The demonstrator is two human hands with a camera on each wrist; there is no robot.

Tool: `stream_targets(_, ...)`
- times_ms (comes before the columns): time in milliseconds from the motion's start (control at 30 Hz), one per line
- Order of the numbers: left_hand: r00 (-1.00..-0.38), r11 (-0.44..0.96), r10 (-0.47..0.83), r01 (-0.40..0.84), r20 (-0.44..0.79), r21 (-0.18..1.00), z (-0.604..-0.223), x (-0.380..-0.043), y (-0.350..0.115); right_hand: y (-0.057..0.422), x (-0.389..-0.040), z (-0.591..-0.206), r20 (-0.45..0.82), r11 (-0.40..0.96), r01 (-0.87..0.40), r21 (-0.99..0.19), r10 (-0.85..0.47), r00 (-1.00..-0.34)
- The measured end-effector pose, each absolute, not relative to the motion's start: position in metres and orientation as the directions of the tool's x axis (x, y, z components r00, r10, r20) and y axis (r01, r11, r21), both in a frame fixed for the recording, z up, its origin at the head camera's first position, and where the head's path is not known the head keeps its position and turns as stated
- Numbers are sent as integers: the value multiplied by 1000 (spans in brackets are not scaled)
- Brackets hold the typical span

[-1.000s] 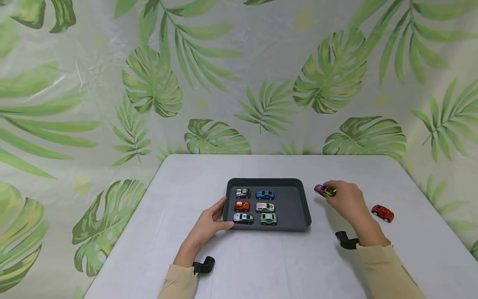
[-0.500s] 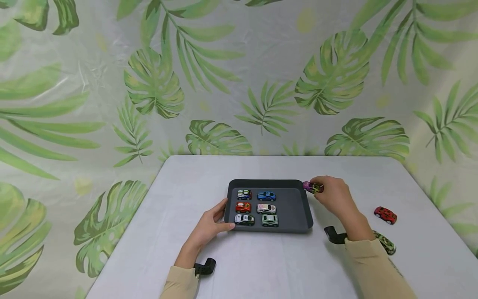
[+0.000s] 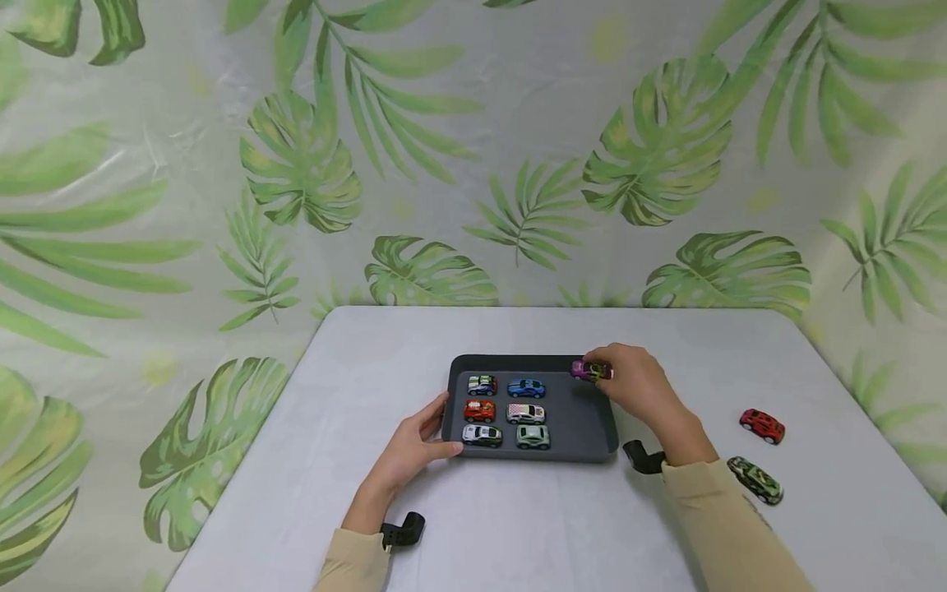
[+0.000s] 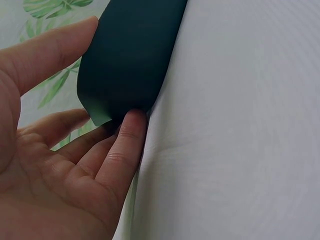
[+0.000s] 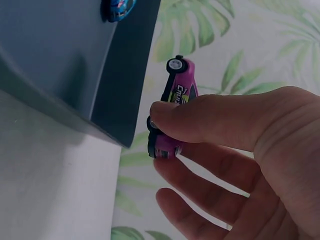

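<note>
My right hand [image 3: 635, 385] pinches a purple toy car [image 3: 590, 371] over the far right corner of a grey tray [image 3: 570, 448]. In the right wrist view, the thumb lies across the side of the car [image 5: 184, 82], with fingers behind it. At the tray's near left corner, my left hand [image 3: 408, 444] grips the edge between thumb and fingers. The left wrist view shows that hand [image 4: 75, 170] against the dark tray wall [image 4: 132, 55]. Inside the tray stand two columns of toy cars, among them a blue car [image 3: 526, 388] and a pale green car [image 3: 533, 437].
A red toy car [image 3: 762, 426] and a camouflage-patterned toy car [image 3: 755, 480] stand on the white table [image 3: 518, 526], right of the tray. Behind the table hangs a leaf-print cloth [image 3: 547, 123].
The right hand has carried the purple car leftward, from beside the tray to over its far right corner. The camouflage car has come out from behind the right arm. My left hand stays put.
</note>
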State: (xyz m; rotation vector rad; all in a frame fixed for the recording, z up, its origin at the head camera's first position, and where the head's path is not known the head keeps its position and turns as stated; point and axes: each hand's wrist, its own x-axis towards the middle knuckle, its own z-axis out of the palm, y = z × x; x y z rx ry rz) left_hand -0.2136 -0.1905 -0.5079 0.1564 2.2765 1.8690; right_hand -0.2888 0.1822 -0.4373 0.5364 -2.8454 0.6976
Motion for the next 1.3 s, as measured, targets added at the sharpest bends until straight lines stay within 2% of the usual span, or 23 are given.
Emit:
stream_targets(400, -982, 166, 164, -62, -89, 984, -508, -212, -196, 158, -306, -443, 231, 825, -459, -331, -400, -887)
stream_targets(667, -982, 184, 174, -46, -79, 982, -510, -213, -194, 161, -305, -443, 198, 842, -440, -312, -395, -897)
stream_targets(1100, -978, 173, 191, -45, -79, 984, -509, -211, -190, 166, -304, -445, 191, 830, -450, -329, -408, -893)
stream_targets(1300, -978, 167, 195, -39, -72, 985, -507, -212, -188, 168, -304, -445, 158, 843, -415, -341, -384, -910)
